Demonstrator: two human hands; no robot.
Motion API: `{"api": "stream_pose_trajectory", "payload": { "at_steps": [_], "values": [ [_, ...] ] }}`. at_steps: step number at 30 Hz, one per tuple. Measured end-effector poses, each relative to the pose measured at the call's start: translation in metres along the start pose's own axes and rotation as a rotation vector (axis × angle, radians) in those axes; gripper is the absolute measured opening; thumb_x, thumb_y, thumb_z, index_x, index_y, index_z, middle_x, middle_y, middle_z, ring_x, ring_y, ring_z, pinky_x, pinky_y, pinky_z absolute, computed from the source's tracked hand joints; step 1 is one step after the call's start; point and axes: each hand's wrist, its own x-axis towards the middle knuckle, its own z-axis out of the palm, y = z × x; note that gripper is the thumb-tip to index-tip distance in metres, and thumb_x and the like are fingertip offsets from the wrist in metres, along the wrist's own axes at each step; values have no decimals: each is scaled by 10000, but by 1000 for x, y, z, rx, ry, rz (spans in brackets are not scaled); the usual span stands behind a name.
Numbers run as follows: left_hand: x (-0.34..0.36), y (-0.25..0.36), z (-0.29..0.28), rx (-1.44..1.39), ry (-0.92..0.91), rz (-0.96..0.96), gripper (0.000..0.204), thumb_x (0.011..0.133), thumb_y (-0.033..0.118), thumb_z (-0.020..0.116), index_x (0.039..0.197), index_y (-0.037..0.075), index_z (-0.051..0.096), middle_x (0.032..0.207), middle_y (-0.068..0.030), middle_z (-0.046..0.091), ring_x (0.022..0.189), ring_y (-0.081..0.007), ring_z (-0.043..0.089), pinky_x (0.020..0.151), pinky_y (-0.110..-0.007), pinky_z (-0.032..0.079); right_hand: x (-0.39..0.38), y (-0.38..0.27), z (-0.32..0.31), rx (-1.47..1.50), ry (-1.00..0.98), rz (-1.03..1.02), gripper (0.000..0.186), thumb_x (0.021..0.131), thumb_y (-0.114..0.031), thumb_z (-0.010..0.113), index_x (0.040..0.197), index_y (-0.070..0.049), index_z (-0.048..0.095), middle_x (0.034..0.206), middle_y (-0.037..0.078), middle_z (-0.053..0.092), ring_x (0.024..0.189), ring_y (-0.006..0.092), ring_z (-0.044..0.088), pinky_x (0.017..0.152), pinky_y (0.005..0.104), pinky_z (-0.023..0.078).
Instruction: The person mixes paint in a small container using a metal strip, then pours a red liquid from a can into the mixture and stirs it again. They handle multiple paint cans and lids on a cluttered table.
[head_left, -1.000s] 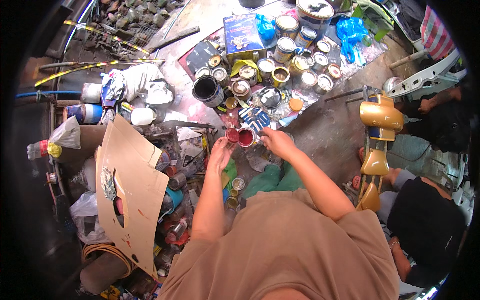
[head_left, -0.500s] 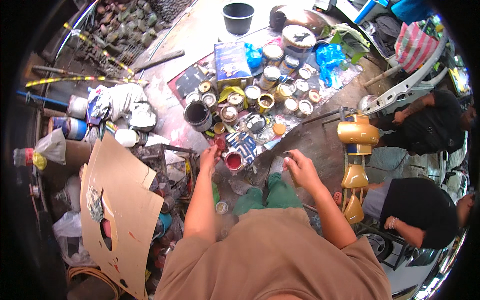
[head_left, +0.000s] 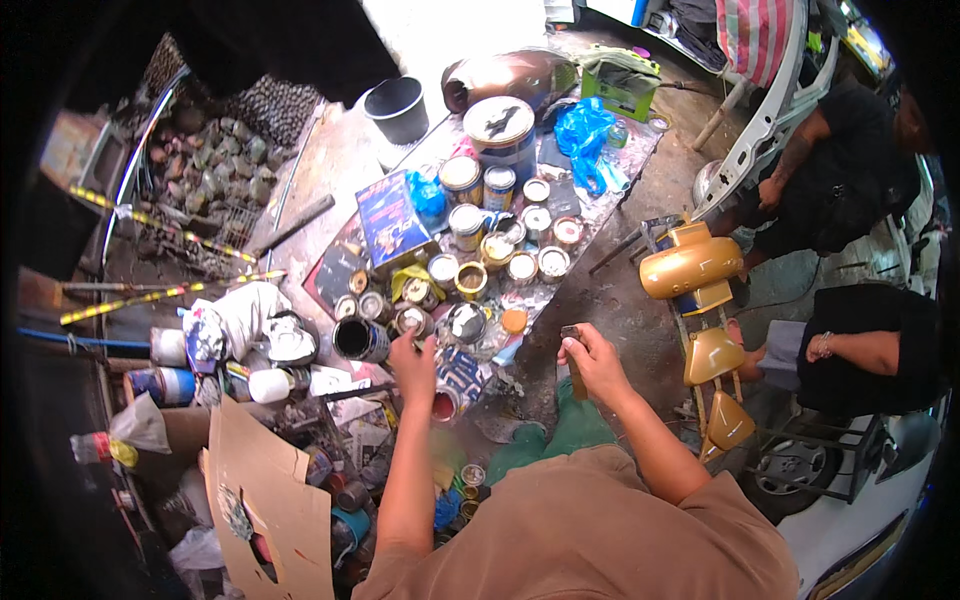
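My left hand (head_left: pixel 412 368) reaches over the near edge of a crowd of paint cans, its fingers partly apart and nothing visible in them. Just beyond its fingertips stand a dark open can (head_left: pixel 361 340) and a smaller paint-smeared can (head_left: pixel 412 319). An open can of red paint (head_left: pixel 444 405) sits close to the wrist, partly covered by it. Beside that can lies a blue-and-white patterned piece (head_left: pixel 462 375). My right hand (head_left: pixel 592 362) is closed around a flat, dark narrow strip (head_left: pixel 577 383), held upright above my green-trousered leg; its exact kind is unclear.
A large white-topped pail (head_left: pixel 499 128), a blue tin (head_left: pixel 395 222) and a black bucket (head_left: pixel 397 110) stand farther off. Gold-painted panels (head_left: pixel 690 262) rest on a rack at right, near two people. Cut cardboard (head_left: pixel 270 490) leans at lower left.
The view has shifted, so the cans appear lower and farther left. My left hand has moved forward past the red paint can. My right hand still grips the strip, which now shows more clearly.
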Motion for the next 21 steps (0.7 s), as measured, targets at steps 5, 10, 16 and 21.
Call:
{"api": "stream_pose_trajectory", "payload": {
  "at_steps": [5,10,16,21],
  "values": [
    [106,164,111,180,-171,401,655,852,297,837,1390,33,575,1256,-191,640,1207,-417,555,1035,-502,465,44,19,-25,297,50,57,140,1091,-153,570,1119,-18,593,918,54,681,847,127,681,805,301,571],
    [199,220,243,521,-322,462,693,780,370,883,1304,41,572,1220,-171,633,1180,-381,571,969,-504,502,80,36,-49,285,53,54,144,1099,-143,549,1110,-5,589,919,47,678,849,126,678,800,299,561],
    [237,221,319,768,-361,458,646,755,423,873,1206,70,573,1127,-148,679,1182,-350,581,946,-477,510,107,49,-92,205,62,164,221,1052,-175,600,1172,8,631,902,121,762,832,201,751,762,355,572],
    [237,238,312,704,-312,549,580,713,340,901,1127,65,602,1094,-145,693,1090,-352,605,913,-474,517,126,55,-107,197,35,111,245,1052,-197,605,1187,5,631,896,151,758,830,237,764,757,371,580]
  ]
}}
